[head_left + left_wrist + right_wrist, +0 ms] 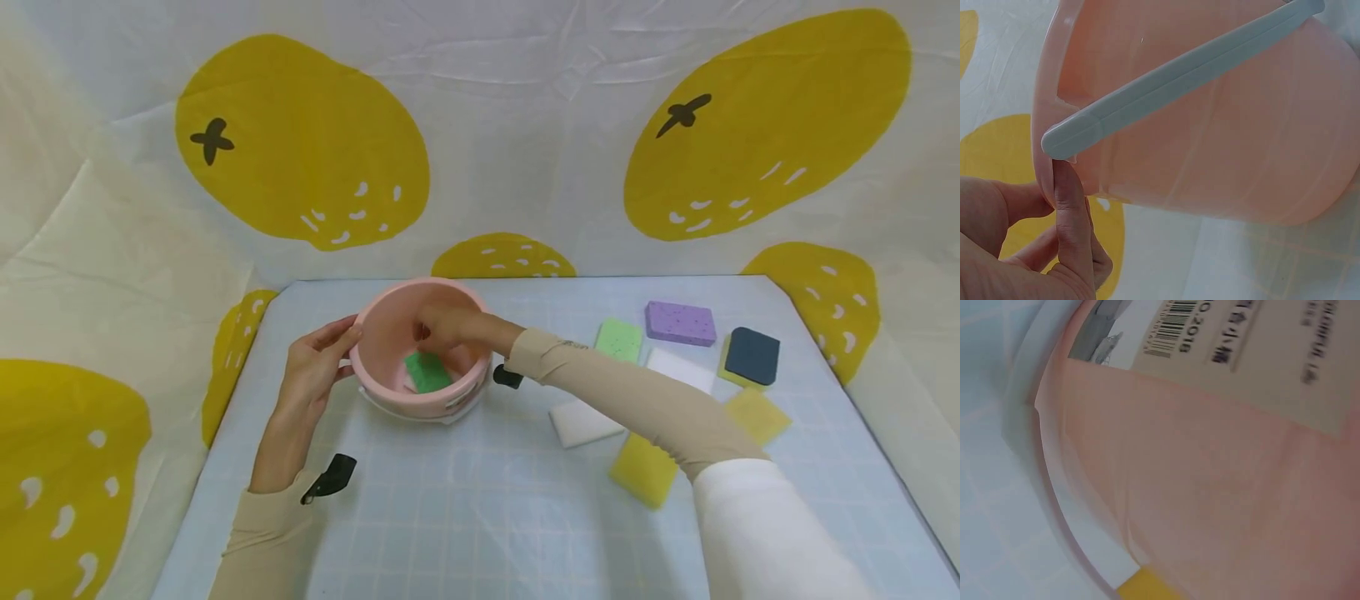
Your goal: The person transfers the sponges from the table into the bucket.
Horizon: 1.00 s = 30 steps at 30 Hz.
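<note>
A pink bucket (390, 333) stands at the back left of the table, its pale handle (1179, 81) hanging against the outside. My left hand (318, 362) pinches the bucket's left rim between thumb and fingers, which the left wrist view shows close up (1054, 244). My right hand (450, 327) reaches down inside the bucket with its fingers bent; whether they hold anything is hidden. Below that hand, a green sponge (427, 372) lies on the bucket's bottom with something pale beside it. The right wrist view shows only the bucket's wall (1179, 456) and a printed label (1260, 356).
Right of the bucket lie a light green sponge (619, 339), a purple sponge (680, 323), a dark-topped sponge (752, 356), white pads (585, 422) and yellow sponges (645, 471). My right forearm passes over some of them. A patterned sheet (525, 150) hangs behind the table.
</note>
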Motion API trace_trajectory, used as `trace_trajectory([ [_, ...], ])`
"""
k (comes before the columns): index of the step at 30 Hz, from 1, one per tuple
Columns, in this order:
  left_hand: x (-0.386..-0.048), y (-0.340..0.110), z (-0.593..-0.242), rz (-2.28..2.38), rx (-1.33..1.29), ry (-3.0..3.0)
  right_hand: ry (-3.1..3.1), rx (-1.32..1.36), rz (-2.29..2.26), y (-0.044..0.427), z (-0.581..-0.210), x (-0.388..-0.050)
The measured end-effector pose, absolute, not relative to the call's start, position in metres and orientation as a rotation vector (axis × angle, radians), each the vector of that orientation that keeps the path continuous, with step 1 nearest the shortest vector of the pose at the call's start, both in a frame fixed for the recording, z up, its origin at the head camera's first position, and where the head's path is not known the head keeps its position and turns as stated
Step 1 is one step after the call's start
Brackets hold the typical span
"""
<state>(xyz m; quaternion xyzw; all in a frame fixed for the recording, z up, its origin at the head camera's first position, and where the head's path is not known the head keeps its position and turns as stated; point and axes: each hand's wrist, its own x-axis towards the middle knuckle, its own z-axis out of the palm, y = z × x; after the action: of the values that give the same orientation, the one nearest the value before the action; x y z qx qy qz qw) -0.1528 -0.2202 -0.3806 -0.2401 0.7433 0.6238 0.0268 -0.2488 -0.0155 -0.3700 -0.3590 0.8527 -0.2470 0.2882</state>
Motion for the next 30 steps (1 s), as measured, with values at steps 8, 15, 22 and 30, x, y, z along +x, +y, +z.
trace_trajectory([
  [8, -0.153, -0.221, -0.380, 1.921, -0.756, 2.282, 2.326, -1.142, -0.818, -0.006, -0.355, -0.254],
  [15, -0.153, -0.220, -0.380, 1.922, -0.743, 2.301, 2.355, -1.101, -0.840, 0.007, -0.339, -0.255],
  [22, -0.153, -0.220, -0.381, 1.903, -0.770, 2.301, 2.353, -1.085, -0.916, 0.022, -0.331, -0.256],
  [30, -0.154, -0.221, -0.381, 1.933, -0.769, 2.275, 2.371, -1.067, -1.034, 0.042, -0.322, -0.252],
])
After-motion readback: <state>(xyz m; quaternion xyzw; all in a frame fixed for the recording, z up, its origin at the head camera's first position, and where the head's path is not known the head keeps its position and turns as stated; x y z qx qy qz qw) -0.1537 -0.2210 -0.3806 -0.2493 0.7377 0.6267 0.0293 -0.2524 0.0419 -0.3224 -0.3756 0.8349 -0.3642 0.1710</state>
